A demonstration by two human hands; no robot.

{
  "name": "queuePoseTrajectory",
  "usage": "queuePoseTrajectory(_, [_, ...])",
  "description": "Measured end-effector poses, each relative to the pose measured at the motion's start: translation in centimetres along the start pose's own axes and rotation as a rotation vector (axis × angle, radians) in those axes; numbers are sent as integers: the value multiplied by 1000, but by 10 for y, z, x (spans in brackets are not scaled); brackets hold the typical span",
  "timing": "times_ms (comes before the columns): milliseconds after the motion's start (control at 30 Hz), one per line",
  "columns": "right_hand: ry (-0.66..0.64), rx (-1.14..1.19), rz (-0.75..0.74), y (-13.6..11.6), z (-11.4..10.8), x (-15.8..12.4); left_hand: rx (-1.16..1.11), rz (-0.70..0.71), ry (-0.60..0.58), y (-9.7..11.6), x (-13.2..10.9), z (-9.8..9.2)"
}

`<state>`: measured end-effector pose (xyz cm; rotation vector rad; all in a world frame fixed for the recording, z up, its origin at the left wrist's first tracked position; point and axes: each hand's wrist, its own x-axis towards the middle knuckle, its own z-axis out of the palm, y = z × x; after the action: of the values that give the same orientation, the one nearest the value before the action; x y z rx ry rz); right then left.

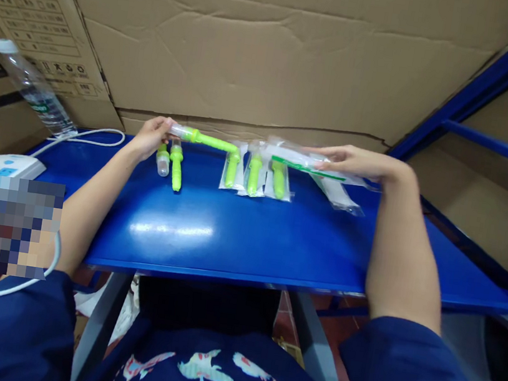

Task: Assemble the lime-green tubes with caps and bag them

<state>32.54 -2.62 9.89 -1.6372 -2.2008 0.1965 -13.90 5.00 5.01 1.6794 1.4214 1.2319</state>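
Observation:
My left hand point(152, 136) is closed around the clear-capped end of a lime-green stick point(213, 142), which points right across the back of the table. Just below that hand lie a second green stick point(175, 170) and a shorter green piece with a clear end point(162, 161). At the right, my right hand point(346, 159) pinches a clear plastic bag point(294, 157) with a green strip along its edge. Between the hands, green sticks in clear sleeves point(231, 175) point(254, 178) point(278, 182) lie side by side, their upper ends partly covered.
The blue table point(238, 232) backs onto a cardboard wall point(253, 58). Another clear packet point(338, 195) lies below my right hand. On the left are a water bottle point(36, 90), a white power strip point(14, 165) and its cable point(96, 130). A blue metal frame point(457, 87) rises at right.

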Motion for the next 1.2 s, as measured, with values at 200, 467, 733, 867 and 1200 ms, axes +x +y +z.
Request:
queuePoseTrajectory(200, [-26,28,429,78,12,-5,-22,56,107,-6,6,5])
queuePoseTrajectory(467, [31,-231,571,69,41,19,341,191,-88,16,-19,15])
queuePoseTrajectory(733, [230,-305,-6,-68,100,25,1041,332,-307,38,-58,59])
queuePoseTrajectory(867, [-49,-249,-277,-103,132,18,1153,304,-339,40,-62,61])
queuePoseTrajectory(1200, [11,-143,-81,-118,129,5,1155,328,-271,35,-55,56])
